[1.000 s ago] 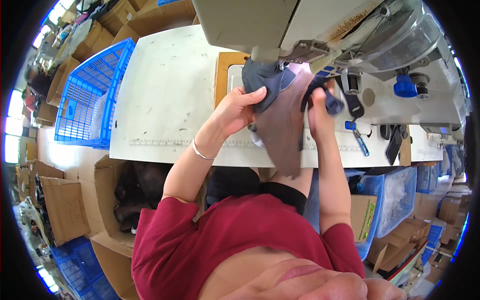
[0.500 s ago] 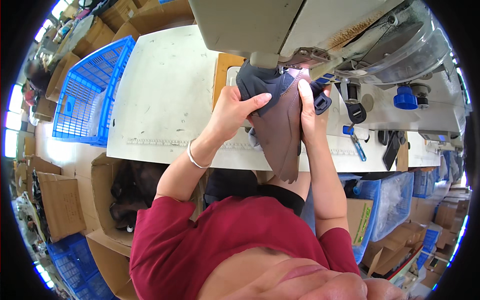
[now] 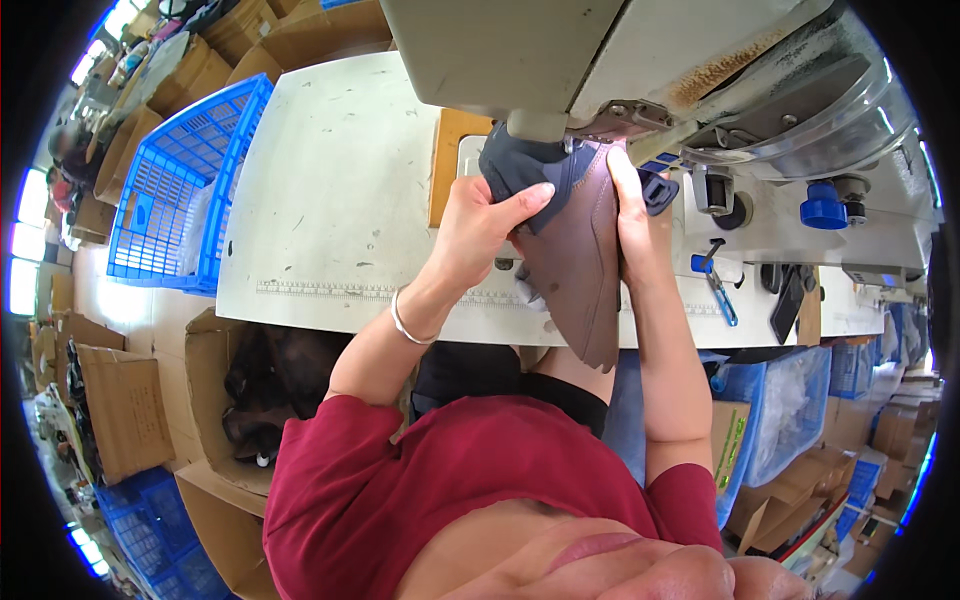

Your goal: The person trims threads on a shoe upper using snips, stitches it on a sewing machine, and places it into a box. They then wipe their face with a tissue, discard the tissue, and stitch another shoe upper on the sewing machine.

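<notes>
A brown shoe upper (image 3: pixel 578 265) with a dark navy lining part hangs from under the head of a sewing machine (image 3: pixel 540 118), its toe end reaching over the table's front edge. My left hand (image 3: pixel 480 225) is closed on the navy part, thumb on top and fingers hidden behind it. Along the upper's right edge, close beneath the machine head, my right hand (image 3: pixel 637 220) grips with the thumb in front; its other fingers are mostly hidden. A black buckle (image 3: pixel 657 192) sticks out beside my right hand. The needle area is hidden by the machine head.
On the white table (image 3: pixel 330 190), a blue-handled thread snipper (image 3: pixel 718 290) and a dark phone-like object (image 3: pixel 787 318) lie to the right. A blue crate (image 3: pixel 180 190) stands at left. An open carton (image 3: pixel 215 400) with dark pieces sits below the table. Blue bins (image 3: pixel 790 410) are at lower right.
The shoe upper has turned and shifted slightly right, so its brown side now looks smoother and rounder. Both hands moved a little right with it, and my right thumb slid upward.
</notes>
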`<state>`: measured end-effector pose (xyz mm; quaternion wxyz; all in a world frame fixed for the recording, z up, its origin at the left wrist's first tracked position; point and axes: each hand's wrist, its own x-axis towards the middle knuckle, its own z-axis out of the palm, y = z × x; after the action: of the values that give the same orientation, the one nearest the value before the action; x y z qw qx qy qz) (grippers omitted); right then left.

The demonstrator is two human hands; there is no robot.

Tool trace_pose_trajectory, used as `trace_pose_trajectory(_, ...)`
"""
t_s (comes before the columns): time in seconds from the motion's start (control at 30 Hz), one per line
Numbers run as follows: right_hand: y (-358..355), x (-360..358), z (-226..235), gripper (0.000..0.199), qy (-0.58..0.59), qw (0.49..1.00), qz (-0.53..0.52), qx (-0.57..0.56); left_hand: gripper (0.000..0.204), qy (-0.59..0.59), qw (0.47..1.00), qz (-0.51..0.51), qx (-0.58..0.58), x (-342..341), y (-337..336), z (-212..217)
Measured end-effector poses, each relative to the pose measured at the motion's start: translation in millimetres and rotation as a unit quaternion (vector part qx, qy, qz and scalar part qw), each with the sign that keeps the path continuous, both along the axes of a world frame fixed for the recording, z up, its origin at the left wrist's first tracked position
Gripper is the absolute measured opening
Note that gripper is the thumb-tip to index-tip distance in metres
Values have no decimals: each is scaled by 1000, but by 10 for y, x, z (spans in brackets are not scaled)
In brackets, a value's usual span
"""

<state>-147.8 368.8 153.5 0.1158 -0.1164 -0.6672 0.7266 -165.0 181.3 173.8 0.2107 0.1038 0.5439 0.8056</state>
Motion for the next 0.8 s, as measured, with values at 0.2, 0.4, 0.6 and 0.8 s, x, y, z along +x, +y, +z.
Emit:
trace_pose_trajectory(0.2,93,-69,-66,53,-76,995,51,-30,17,-9,1000,15,11,-14,25,-3)
trace_pose_trajectory(0.4,82,-119,-92,51,-43,998,29,-25,18,3,999,35,36,-38,77,-10)
trace_pose_trajectory(0.6,198,-229,-142,50,-93,994,62,1,19,15,997,48,52,-77,98,33)
trace_pose_trajectory(0.8,299,-320,-415,52,-80,996,41,3,19,8,998,36,45,-82,88,56)
